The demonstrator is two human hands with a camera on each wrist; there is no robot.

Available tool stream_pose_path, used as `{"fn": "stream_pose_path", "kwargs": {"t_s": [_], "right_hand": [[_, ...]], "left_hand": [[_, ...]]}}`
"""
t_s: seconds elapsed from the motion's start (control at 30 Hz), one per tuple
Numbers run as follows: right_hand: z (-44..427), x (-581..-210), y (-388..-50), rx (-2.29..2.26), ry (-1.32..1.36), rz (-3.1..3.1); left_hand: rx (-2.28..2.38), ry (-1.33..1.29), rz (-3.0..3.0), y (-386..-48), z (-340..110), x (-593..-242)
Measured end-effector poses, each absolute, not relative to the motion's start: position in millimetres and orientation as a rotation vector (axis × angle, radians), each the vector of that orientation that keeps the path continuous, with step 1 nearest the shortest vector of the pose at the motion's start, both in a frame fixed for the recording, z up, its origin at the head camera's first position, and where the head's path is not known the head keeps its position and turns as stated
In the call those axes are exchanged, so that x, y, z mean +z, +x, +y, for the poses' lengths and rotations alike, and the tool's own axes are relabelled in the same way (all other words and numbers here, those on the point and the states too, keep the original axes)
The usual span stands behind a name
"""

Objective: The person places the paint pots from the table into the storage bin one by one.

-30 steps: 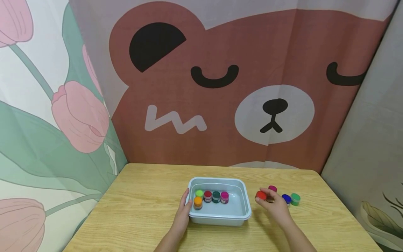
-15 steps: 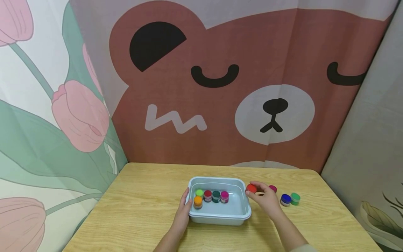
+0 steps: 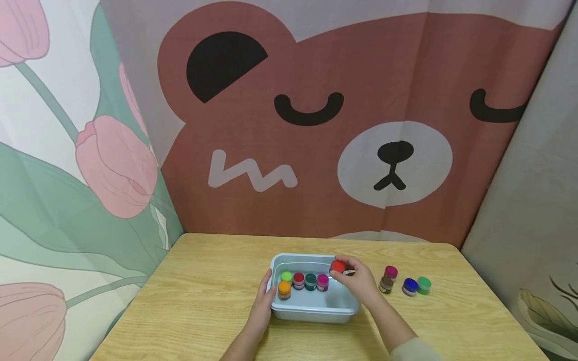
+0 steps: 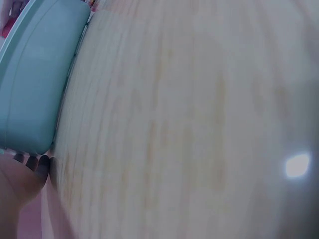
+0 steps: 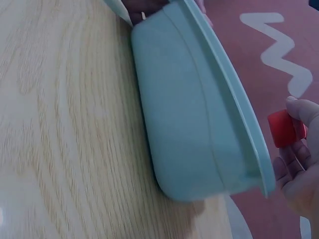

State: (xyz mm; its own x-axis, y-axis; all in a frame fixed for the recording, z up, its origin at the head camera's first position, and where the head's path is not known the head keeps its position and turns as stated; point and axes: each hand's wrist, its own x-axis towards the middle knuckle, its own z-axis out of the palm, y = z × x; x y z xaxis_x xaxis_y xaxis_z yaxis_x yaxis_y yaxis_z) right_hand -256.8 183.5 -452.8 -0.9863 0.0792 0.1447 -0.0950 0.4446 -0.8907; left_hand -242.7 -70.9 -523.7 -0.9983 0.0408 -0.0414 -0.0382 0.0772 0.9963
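My right hand (image 3: 358, 282) pinches a small jar with a red lid (image 3: 337, 266) between thumb and fingers, above the back right part of a pale blue plastic tub (image 3: 316, 316). In the right wrist view the red jar (image 5: 283, 128) shows higher than the tub's rim. At the tub's left side my left hand (image 3: 260, 307) holds the wall, thumb at the rim and fingers along the outside. Inside the tub stand several jars, among them an orange-lidded jar (image 3: 284, 290), a lime-lidded jar (image 3: 286, 277) and a dark green-lidded jar (image 3: 310, 282).
Right of the tub, on the wooden table (image 3: 189, 301), stand a magenta-lidded jar (image 3: 391, 273), a brown jar (image 3: 386, 285), a blue-lidded jar (image 3: 410, 287) and a green-lidded jar (image 3: 424, 285). A bear-print cloth (image 3: 361, 75) hangs behind the table.
My right hand has carried the red-lidded jar leftward from the loose jars to over the tub, uncovering the brown jar. My left hand and the tub stay in place.
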Motion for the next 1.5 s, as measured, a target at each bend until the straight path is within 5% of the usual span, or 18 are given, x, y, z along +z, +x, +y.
{"fn": "stream_pose_path", "kwargs": {"t_s": [0.83,1.5], "right_hand": [[115,-475,-276,1.507,0.467,-2.686],[103,-482,-287,1.241,0.476,-2.913]], "left_hand": [[2.122,0.039,2.232,-240,-71,-521],[2.11,0.018,2.279,-241,-71,-521]]}}
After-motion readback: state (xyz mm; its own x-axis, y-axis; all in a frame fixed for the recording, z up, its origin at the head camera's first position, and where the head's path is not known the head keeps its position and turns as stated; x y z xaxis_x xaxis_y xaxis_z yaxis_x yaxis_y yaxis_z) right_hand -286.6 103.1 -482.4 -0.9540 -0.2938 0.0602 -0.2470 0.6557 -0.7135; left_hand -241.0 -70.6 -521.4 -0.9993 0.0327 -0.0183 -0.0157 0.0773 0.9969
